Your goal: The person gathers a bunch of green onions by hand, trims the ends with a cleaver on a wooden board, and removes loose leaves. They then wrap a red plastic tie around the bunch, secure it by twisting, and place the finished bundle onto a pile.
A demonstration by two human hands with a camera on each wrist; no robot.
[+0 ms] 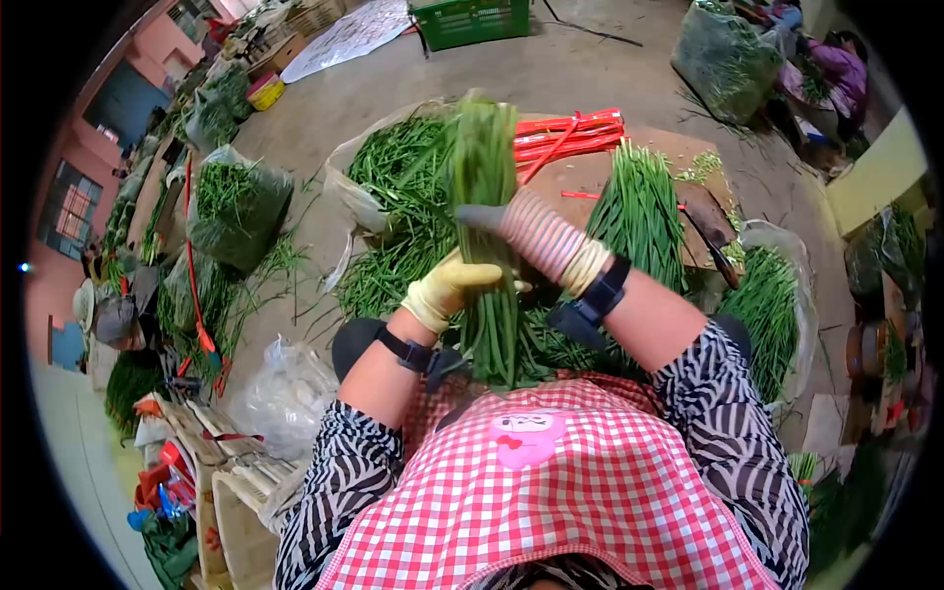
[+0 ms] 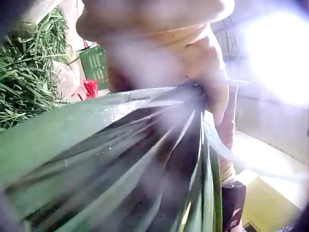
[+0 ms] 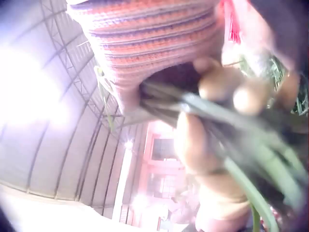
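A bunch of garlic chives (image 1: 484, 162) stands upright before the checked apron, its long flat leaves fanning down toward the lap. My left hand (image 1: 454, 287), in a pale yellow glove, grips it near the middle. Just above, my right hand (image 1: 541, 228) holds the same bunch, wearing a striped knit glove with a dark thumb. In the left wrist view the leaves (image 2: 87, 130) spread from beneath the yellow glove (image 2: 164, 53). The right wrist view shows the striped glove (image 3: 149, 38) around the stems, with yellow-gloved fingers (image 3: 190, 142) close beside; leaves there are blurred.
Loose chives (image 1: 408, 162) fill a plastic bag on the left. On the board (image 1: 580, 192) lie red strips (image 1: 565, 143), a neat chive pile (image 1: 639, 211) and a dark-bladed tool (image 1: 710, 231). More chives (image 1: 767, 305) sit at right. A green crate (image 1: 482, 25) stands beyond.
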